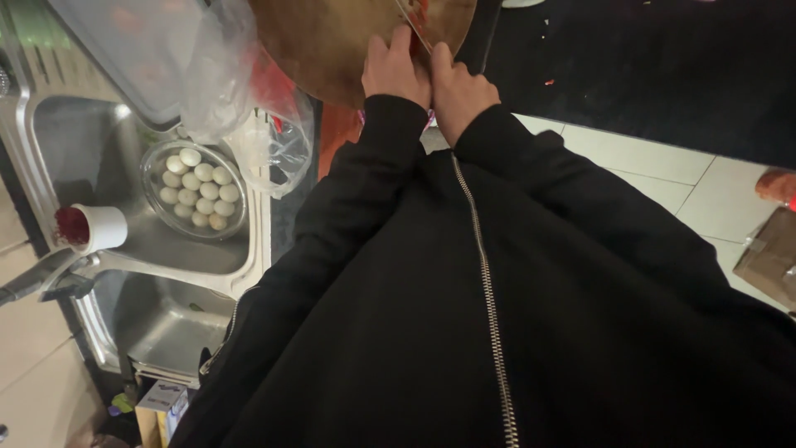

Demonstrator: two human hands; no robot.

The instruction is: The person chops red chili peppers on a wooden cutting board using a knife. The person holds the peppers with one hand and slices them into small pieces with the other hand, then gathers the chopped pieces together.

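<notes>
My left hand (396, 73) and right hand (458, 90) sit side by side, fingers pressed flat on a round brown board (332, 41) at the desk's edge. Clear plastic bags (249, 99) bunch left of it, beside the sink (99, 141).

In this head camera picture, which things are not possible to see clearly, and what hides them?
- Round brown board, head view: its upper part is cut off by the top edge.
- Left hand and right hand: the fingertips are hidden by each other and by the board, so the grip is unclear.
- Contents of the clear plastic bag: blurred by folds and glare.
- Sink floor: partly hidden by the black sleeve.
</notes>
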